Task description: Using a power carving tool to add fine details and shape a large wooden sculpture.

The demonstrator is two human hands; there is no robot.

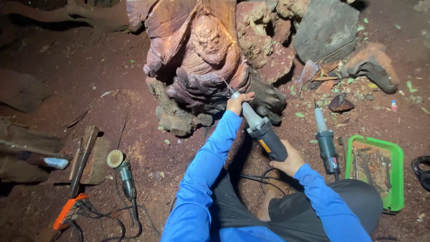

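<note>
Now die grinder [262,130] gripped by both hands, tip on carving [201,58].

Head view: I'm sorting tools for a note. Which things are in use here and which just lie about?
In use: left hand, right hand, die grinder, carved wood stump.

Lying about: second grinder, angle grinder, green tray, hammer.

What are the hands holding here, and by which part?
Both hold one die grinder: the left hand grips its slim grey neck near the bit, the right hand its dark rear body by the cord.
</note>
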